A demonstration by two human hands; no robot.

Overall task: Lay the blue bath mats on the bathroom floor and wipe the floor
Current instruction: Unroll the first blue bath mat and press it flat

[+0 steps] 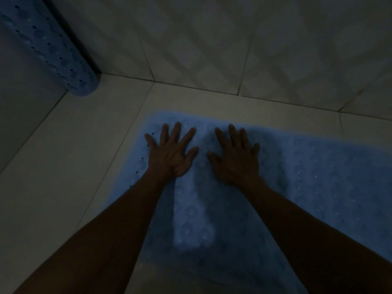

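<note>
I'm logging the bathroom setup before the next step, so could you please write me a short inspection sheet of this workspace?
Surface: pale tiled floor, dimly lit.
Job's things: flat blue bath mat on the floor; second blue mat against the wall in the far left corner.
Clutter: nothing seen.
Grippers: left hand and right hand pressing flat on the flat mat, fingers spread.
Cables: nothing seen.
Surroundings: tiled wall behind.

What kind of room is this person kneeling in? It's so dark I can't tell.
Most likely a bathroom or shower corner. The floor and walls are tiled, both hands press a blue perforated bath mat flat, and a second mat leans at the upper left.
</note>
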